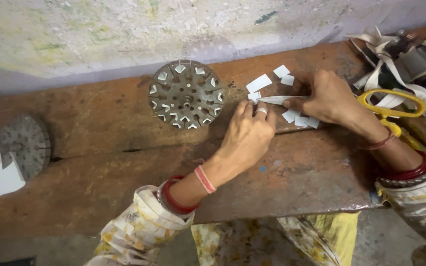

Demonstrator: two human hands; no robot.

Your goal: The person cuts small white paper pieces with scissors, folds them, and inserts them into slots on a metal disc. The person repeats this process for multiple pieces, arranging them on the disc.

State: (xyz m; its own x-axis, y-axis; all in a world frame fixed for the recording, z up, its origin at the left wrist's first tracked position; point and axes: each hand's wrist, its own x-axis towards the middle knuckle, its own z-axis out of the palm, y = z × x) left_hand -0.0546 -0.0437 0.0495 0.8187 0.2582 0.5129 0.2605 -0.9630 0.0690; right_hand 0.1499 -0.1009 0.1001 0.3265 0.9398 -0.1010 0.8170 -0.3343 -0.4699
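My right hand (329, 97) pinches a folded strip of white paper (274, 99) that points left across the wooden bench (99, 148). The fingertips of my left hand (248, 132) rest on the strip's left end. A round grey metal stator core (186, 93), with white paper pieces tucked into several of its slots, lies flat just left of both hands. Loose white paper slips (259, 83) are scattered around my right hand, some above it and some under it (300, 118).
Yellow-handled scissors (393, 106) lie to the right of my right hand. Behind them sits a pile of white cloth tape and metal parts (410, 56). Another round core (25, 144) on a shaft stands at the bench's left end. A painted wall runs behind the bench.
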